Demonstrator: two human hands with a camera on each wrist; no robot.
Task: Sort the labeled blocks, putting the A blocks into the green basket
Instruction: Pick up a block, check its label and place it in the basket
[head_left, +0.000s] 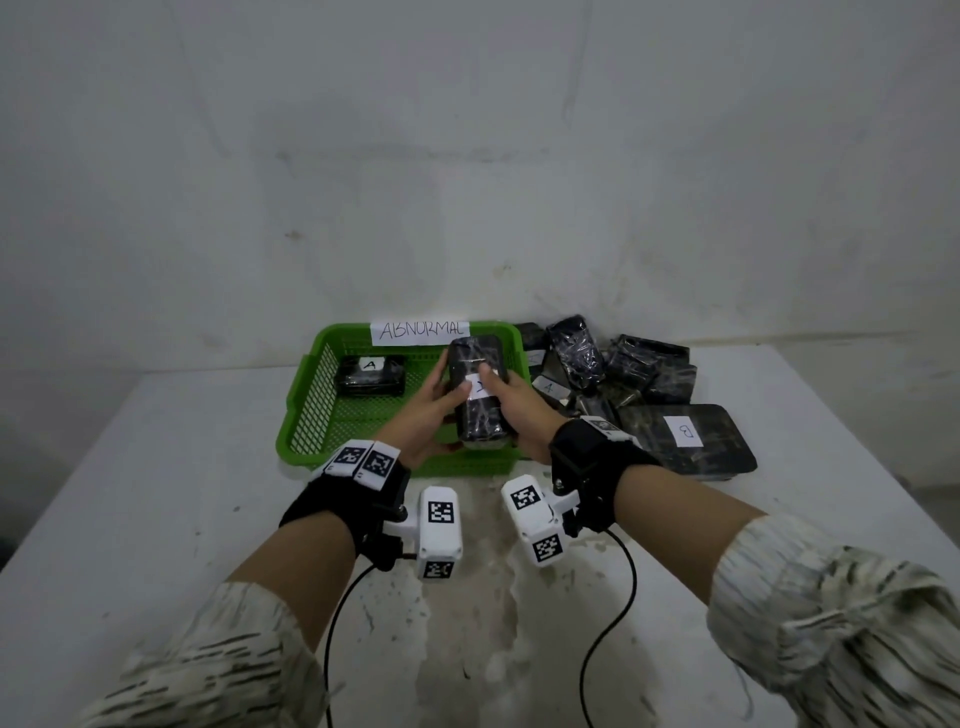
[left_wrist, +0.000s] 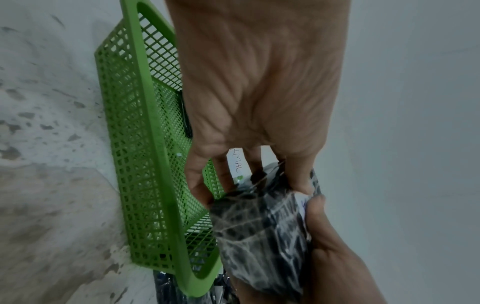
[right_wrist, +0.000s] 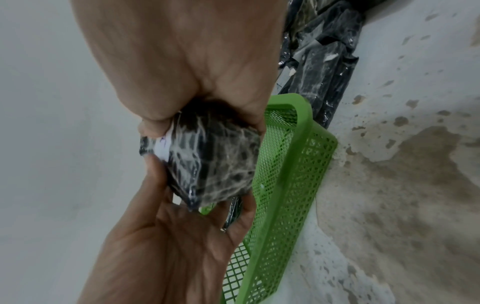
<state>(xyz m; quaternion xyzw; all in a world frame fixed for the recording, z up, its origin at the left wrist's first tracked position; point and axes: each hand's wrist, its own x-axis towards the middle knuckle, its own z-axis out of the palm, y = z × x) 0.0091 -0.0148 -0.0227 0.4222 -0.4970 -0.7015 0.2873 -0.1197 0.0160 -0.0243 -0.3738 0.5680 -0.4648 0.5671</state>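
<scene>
Both hands hold one black, plastic-wrapped block above the right half of the green basket. My left hand grips its left side with the thumb on top. My right hand grips the right side, its thumb on the white label, so the letter is partly hidden. Another block marked A lies in the basket's back left. In the left wrist view my left hand's fingers curl round the held block. The right wrist view shows the same block above the basket's rim.
A pile of wrapped black blocks lies right of the basket, one with an A label. A large flat block marked B lies at the pile's front. A paper sign reading ABNORMAL sits on the basket's back rim. The white table meets a wall behind.
</scene>
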